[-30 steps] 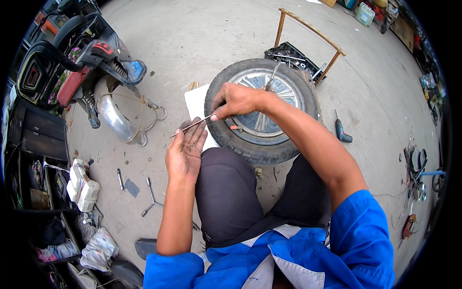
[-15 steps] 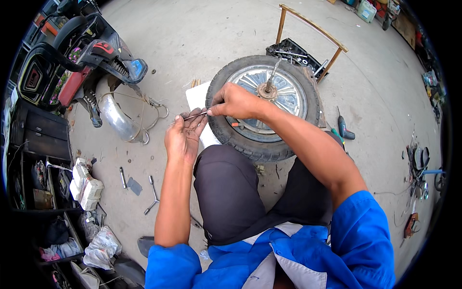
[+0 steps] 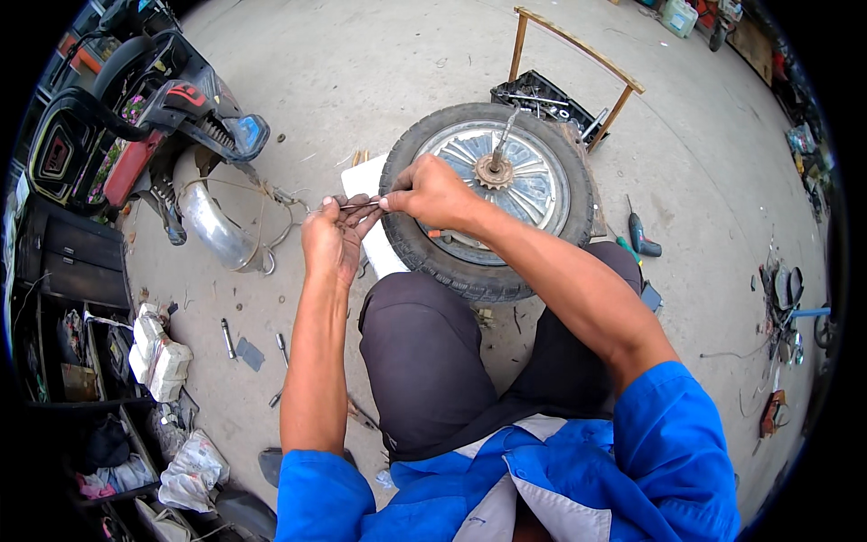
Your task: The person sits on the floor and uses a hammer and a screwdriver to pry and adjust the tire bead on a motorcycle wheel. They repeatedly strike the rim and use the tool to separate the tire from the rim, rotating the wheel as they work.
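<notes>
A thin metal rod (image 3: 359, 206) runs between my two hands, too slim to tell its exact kind. My left hand (image 3: 332, 244), palm turned up, pinches it with the thumb against the fingers. At the rod's other end, the thumb and fingertips of my right hand (image 3: 435, 191) are closed on it. Below and beyond the right hand lies a wheel (image 3: 560, 194) with a black tyre and a metal hub, its axle (image 3: 497, 161) standing up from the centre. Under the tyre's left side shows a white sheet or board (image 3: 363, 176). My right forearm hides part of the wheel.
A black toolbox (image 3: 540, 86) with a wooden frame handle stands behind the wheel. A cordless drill (image 3: 641, 237) lies to the right. At left are an electric scooter (image 3: 167, 122), a socket tool (image 3: 228, 339) and a dark shelf unit (image 3: 86, 262) with bags.
Both hands have shifted slightly to the left with the rod. My left hand's fingers have curled closer around it, and my left forearm now covers part of the Y-shaped wrench.
</notes>
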A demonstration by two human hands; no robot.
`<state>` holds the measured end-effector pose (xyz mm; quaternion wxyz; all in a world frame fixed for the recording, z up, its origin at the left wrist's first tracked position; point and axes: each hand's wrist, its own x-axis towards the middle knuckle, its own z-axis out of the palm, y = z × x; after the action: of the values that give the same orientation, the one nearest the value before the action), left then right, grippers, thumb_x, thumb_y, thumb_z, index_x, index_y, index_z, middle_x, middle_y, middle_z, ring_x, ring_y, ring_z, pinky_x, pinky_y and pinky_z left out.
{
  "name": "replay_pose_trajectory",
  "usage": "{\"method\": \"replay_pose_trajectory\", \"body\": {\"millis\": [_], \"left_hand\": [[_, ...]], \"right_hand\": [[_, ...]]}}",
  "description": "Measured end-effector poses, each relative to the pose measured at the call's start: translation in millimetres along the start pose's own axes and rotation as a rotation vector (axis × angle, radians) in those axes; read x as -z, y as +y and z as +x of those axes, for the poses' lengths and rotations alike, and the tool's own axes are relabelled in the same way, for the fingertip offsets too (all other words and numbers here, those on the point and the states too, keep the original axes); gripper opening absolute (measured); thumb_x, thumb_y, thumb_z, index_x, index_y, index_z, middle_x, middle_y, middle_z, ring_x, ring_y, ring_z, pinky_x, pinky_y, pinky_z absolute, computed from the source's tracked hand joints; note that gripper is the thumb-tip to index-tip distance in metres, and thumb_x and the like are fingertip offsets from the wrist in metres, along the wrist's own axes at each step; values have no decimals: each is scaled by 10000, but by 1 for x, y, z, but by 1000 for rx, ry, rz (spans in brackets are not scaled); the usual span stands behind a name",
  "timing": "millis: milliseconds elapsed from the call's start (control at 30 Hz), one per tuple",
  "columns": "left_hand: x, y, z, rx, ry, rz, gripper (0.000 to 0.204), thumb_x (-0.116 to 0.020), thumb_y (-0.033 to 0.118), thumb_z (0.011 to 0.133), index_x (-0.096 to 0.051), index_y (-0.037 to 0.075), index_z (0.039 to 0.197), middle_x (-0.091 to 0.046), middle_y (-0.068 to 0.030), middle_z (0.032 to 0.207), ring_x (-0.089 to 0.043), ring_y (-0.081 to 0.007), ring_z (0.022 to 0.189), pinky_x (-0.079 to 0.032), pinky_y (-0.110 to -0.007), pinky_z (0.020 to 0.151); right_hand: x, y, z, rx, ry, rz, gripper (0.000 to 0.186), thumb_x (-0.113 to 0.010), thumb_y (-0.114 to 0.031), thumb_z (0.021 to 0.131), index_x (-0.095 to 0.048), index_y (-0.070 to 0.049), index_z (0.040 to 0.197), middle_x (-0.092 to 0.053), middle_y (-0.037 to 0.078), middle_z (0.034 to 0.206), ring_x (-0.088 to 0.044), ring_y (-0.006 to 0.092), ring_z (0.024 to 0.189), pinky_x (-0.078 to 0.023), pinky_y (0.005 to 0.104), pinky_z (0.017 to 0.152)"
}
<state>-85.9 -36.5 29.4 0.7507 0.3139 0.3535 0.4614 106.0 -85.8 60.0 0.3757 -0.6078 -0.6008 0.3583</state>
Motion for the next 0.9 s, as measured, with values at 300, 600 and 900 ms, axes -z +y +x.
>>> {"method": "replay_pose_trajectory", "body": {"millis": [300,600,900], "left_hand": [[1,3,-49,-33,-82,-66,347,-435,249,1082,-549,-71,1153,-590,-296,1303,-578,-412,1255,-488,-518,1083],[-22,27,-59,-49,-180,146,332,-520,240,1053,-609,-74,1118,-691,-226,1107,-693,-330,1038,-553,-466,989],[-22,19,-42,3,-133,404,271,-649,214,993,-634,-46,1066,-711,-153,986,-682,-217,872,-559,-363,875]], "right_hand": [[25,1,13,142,-214,13,256,-782,-190,792,-760,61,840,-680,123,630,-633,179,576,-493,336,564],[51,-8,-42,20,-197,124,256,-746,-191,901,-735,62,862,-651,57,655,-591,103,586,-478,280,546],[48,9,-64,-54,-119,156,251,-727,-198,935,-735,51,905,-617,18,666,-557,79,598,-466,263,546]]}}
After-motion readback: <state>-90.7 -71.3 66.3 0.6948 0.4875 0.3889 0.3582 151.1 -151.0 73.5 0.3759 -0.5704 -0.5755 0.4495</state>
